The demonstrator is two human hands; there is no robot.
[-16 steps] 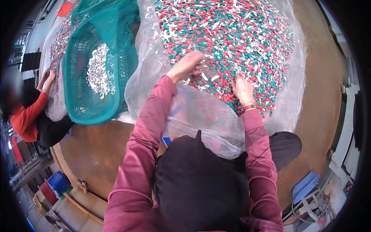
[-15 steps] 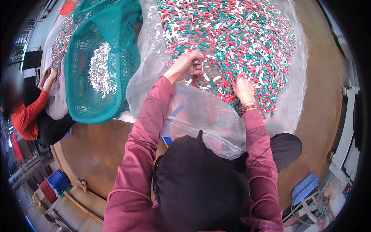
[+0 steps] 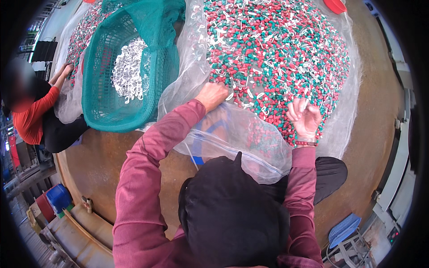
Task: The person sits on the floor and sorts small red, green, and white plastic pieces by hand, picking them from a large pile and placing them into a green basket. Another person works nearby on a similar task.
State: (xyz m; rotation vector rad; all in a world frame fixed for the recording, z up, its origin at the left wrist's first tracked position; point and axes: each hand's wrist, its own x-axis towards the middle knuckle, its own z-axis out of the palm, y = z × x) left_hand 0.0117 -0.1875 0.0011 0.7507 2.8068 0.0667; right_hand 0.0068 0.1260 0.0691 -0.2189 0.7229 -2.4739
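Left grip (image 3: 213,95): inside hidden from us!
Pile (image 3: 279,53): running off the top edge!
Red bowl (image 3: 336,5): sliced there too!

I saw the left hand (image 3: 213,95) drop lower in the frame, to the lower left edge of the red-and-green heap (image 3: 308,58), while the right hand (image 3: 305,117) shifted rightward and rolled palm up, fingers curled. A red container (image 3: 335,5) came into the upper right.
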